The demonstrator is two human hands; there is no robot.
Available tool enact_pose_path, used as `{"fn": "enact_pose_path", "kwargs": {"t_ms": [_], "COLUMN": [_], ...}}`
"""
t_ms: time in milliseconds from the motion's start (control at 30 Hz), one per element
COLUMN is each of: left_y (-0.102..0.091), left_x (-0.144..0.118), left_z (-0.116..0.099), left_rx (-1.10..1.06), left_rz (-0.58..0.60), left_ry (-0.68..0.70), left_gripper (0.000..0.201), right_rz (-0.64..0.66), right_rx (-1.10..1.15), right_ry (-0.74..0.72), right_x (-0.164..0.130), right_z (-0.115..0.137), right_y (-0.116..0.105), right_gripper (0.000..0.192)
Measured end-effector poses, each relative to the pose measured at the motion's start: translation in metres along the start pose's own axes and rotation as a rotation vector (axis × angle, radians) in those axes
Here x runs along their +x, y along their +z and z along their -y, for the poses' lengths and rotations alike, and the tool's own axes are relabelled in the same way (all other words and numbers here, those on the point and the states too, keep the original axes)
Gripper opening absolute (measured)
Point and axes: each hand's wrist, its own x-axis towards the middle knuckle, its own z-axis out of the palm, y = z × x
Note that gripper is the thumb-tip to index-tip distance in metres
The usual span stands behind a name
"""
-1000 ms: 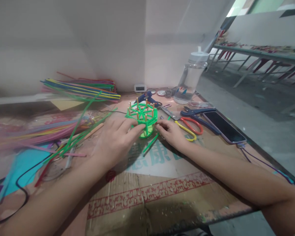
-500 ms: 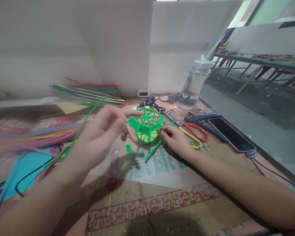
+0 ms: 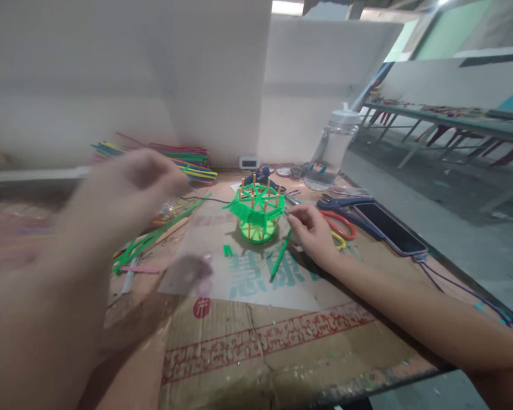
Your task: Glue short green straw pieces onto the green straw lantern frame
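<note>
Left hand [image 3: 132,191] has risen and swung out, up and to the left, since the frame half a second back, when it was beside the green model [image 3: 252,216]. Right hand [image 3: 311,232] has kept to the model's right side.

Key relation: the model stands upright on white paper [image 3: 183,273], between the hands, its posts vertical. Right hand is much the nearer, fingertips at the model's right edge; from the left hand the model lies right and lower, well apart.

Right hand: fingers curled, thumb and forefinger close together — contact with the edge, or a grip on anything, I cannot tell. Left hand: motion-blurred, fingers drawn together; whether they pinch something, cannot tell.

Loose green strip [image 3: 280,259] lies just below the right hand, long axis slanting down-left toward the person. Two short green pieces [image 3: 227,250] front-left of the model.

Materials: model's upper ring spoked like a wheel, tan posts looking wooden, front-left fringe of close-set, fuzzy-looking strips, base disc a paler yellow-green. Underneath all — creased brown cardboard [image 3: 214,364] with a red printed band. Scissors [image 3: 340,225], orange and yellow loops, partly behind the right hand. Clear bottle [image 3: 331,151] beyond, smooth-walled.
</note>
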Motion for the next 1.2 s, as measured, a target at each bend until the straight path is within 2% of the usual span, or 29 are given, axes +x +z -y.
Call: {"fn": "enact_pose_path", "kwargs": {"t_ms": [67, 133, 200, 267, 367, 533, 600, 633, 800, 867, 900, 967, 1067, 1200], "left_y": [0.014, 0.024, 0.031, 0.034, 0.036, 0.036, 0.036, 0.036, 0.038, 0.037, 0.036, 0.033, 0.033, 0.040], "left_x": [-0.002, 0.000, 0.004, 0.009, 0.013, 0.018, 0.020, 0.021, 0.023, 0.021, 0.019, 0.013, 0.000, -0.015], "left_z": [-0.010, -0.012, -0.006, 0.004, 0.017, 0.025, 0.027, 0.028, 0.036, 0.033, 0.029, 0.017, -0.008, -0.032], "left_rx": [0.090, 0.146, 0.193, 0.229, 0.272, 0.383, 0.422, 0.425, 0.392, 0.356, 0.305, 0.124, -0.205, -0.444], "left_rz": [0.110, 0.208, 0.259, 0.266, 0.257, 0.329, 0.306, 0.286, 0.237, 0.227, 0.242, 0.317, 0.448, 0.480], "left_ry": [0.015, 0.043, 0.038, 0.007, -0.014, 0.069, 0.068, 0.054, 0.017, 0.016, 0.017, 0.036, 0.086, 0.111], "left_gripper": [0.033, 0.038, 0.044, 0.047, 0.047, 0.036, 0.035, 0.036, 0.043, 0.045, 0.043, 0.036, 0.027, 0.023], "right_rz": [0.046, 0.180, 0.287, 0.329, 0.312, 0.230, 0.215, 0.223, 0.299, 0.366, 0.388, 0.365, 0.261, 0.191], "right_rx": [-0.045, -0.084, -0.095, -0.107, -0.098, 0.029, 0.011, -0.024, -0.214, -0.213, -0.204, -0.188, -0.152, -0.047], "right_ry": [-0.011, 0.010, 0.038, 0.059, 0.089, 0.056, -0.069, -0.184, -0.870, -1.028, -1.060, -1.023, -0.853, -0.651], "right_x": [-0.001, -0.001, -0.001, -0.002, -0.004, -0.009, -0.013, -0.015, -0.029, -0.035, -0.036, -0.034, -0.021, 0.004], "right_z": [0.012, 0.025, 0.035, 0.040, 0.041, 0.032, 0.030, 0.031, 0.051, 0.061, 0.066, 0.073, 0.083, 0.097], "right_y": [-0.009, -0.015, -0.016, -0.013, -0.001, 0.014, 0.012, 0.009, -0.009, -0.012, -0.012, -0.012, -0.009, -0.003], "right_gripper": [0.024, 0.029, 0.030, 0.032, 0.031, 0.018, 0.016, 0.015, 0.016, 0.017, 0.017, 0.016, 0.014, 0.005]}}
